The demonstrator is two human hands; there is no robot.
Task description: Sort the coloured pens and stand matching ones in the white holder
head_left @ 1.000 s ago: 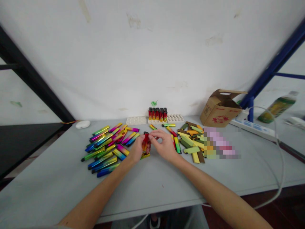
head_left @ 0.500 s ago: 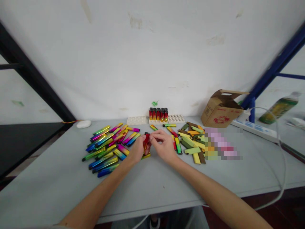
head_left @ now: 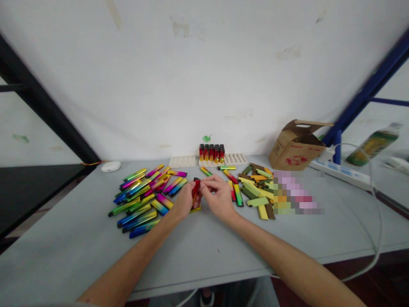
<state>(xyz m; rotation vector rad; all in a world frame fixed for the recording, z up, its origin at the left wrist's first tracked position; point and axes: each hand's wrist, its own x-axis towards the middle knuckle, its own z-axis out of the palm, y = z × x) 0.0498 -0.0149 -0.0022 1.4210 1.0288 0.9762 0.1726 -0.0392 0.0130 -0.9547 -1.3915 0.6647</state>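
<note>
My left hand (head_left: 186, 200) is closed around a red lighter (head_left: 196, 187), held upright with its dark top upward. Beside it, the thumb and fingers of my right hand (head_left: 219, 196) pinch together close to the lighter's upper end; what they hold, if anything, is too small to tell. Under the hands, part of a yellow lighter (head_left: 195, 209) shows on the table. Shiny multicoloured lighters (head_left: 140, 204) lie in a loose pile to the left. A few red and green lighters (head_left: 238, 195) rest just right of my right hand.
Several red lighters (head_left: 211, 152) stand upright in a white holed tray (head_left: 236, 159) by the wall, with another white tray (head_left: 182, 161) beside them. Green, yellow and brown pieces (head_left: 258, 192) lie heaped at right. Behind are a cardboard box (head_left: 295, 147), power strip (head_left: 345, 175) and bottle (head_left: 373, 145).
Both hands stay in nearly the same place around the red lighter. The view has shifted very slightly; nothing else has visibly moved.
</note>
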